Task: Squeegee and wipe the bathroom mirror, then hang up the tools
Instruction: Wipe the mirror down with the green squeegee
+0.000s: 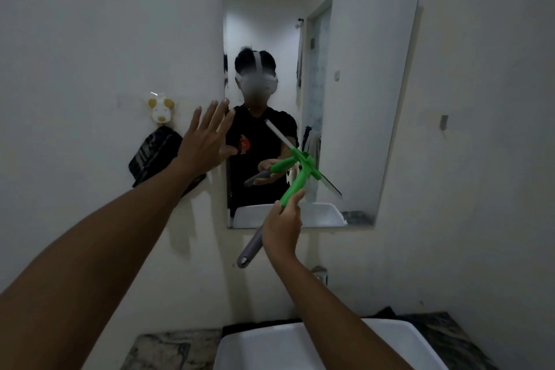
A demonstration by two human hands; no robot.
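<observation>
The bathroom mirror (360,69) hangs on the white wall ahead. My right hand (282,225) grips the green and grey handle of a squeegee (295,182); its blade lies slanted against the lower middle of the glass. My left hand (204,141) is raised with fingers spread and straight, at the mirror's left edge, holding nothing. A dark cloth (153,153) hangs on the wall under a small animal-shaped hook (161,109), just left of my left hand.
A white sink (270,348) sits below me on a marbled counter (168,351). A tap (320,275) shows behind my right forearm. A small metal hook (444,122) is on the wall right of the mirror. The mirror reflects a person in a black shirt.
</observation>
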